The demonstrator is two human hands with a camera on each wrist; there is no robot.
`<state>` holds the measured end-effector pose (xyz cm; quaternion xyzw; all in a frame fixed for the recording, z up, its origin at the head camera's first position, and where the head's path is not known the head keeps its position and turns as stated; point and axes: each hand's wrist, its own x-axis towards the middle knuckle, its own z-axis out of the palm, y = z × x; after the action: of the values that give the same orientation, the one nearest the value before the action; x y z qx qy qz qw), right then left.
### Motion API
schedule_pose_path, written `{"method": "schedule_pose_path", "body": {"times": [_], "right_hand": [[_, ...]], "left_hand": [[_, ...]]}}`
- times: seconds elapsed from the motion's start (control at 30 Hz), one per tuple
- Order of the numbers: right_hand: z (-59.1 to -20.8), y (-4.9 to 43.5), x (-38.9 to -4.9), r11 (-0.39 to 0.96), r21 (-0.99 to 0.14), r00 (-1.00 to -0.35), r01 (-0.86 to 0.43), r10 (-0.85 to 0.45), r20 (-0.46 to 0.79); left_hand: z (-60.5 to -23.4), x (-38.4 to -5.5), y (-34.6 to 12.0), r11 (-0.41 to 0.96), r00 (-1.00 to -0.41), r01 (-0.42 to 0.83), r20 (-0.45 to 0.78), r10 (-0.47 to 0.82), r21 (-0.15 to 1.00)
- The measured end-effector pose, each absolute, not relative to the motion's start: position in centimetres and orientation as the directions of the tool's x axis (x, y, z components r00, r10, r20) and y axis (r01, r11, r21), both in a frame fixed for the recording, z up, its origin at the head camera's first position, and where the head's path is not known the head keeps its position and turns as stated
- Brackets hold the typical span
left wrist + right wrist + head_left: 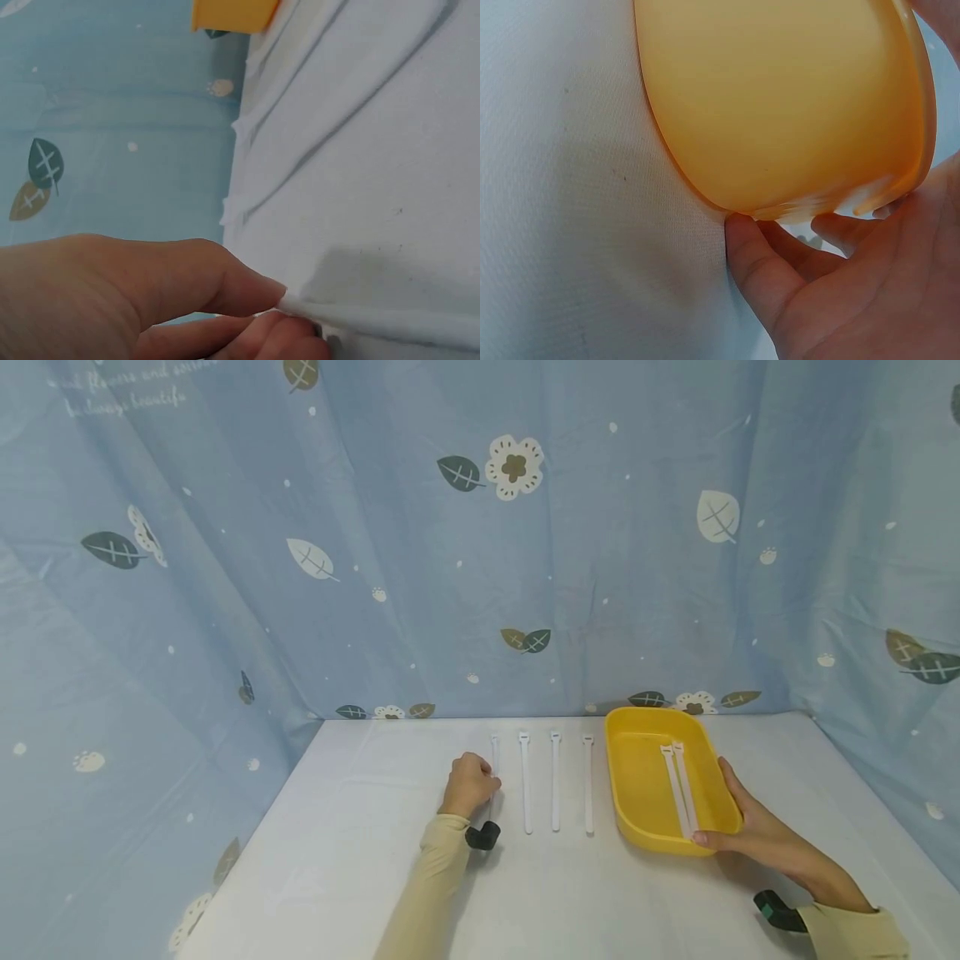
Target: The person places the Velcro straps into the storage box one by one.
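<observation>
My left hand pinches the leftmost white velcro cable tie between thumb and fingers; in the left wrist view the strap runs off to the right from the fingertips. Three more cable ties lie side by side to its right, slotted heads at the far end, the nearest cable tie close by. My right hand grips the yellow tray at its near right corner, thumb at the rim and fingers along the outer side. Inside the tray, two cable ties lie next to each other.
A white cloth covers the table. Behind it and at both sides hangs a blue curtain with leaf and flower prints, meeting the table's far edge. A black wrist camera sits by the left wrist, another black camera by the right.
</observation>
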<state>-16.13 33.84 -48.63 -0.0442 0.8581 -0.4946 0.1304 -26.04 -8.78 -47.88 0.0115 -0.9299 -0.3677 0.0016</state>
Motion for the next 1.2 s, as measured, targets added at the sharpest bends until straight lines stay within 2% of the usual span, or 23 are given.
{"method": "schedule_pose_path", "body": {"times": [0.67,1.2], "right_hand": [[-48.6,34.0,-16.2,0.511,-0.858,-0.963,0.05,-0.202,-0.177],[-48.7,33.8,-16.2,0.532,-0.846,-0.965,0.031,-0.204,-0.164]], "left_hand": [[-47.2,-26.3,-9.8,0.744,-0.994,-0.003,-0.084,0.071,0.669],[-46.6,-26.3,-10.5,0.646,-0.984,0.01,-0.106,0.14,0.763]]}}
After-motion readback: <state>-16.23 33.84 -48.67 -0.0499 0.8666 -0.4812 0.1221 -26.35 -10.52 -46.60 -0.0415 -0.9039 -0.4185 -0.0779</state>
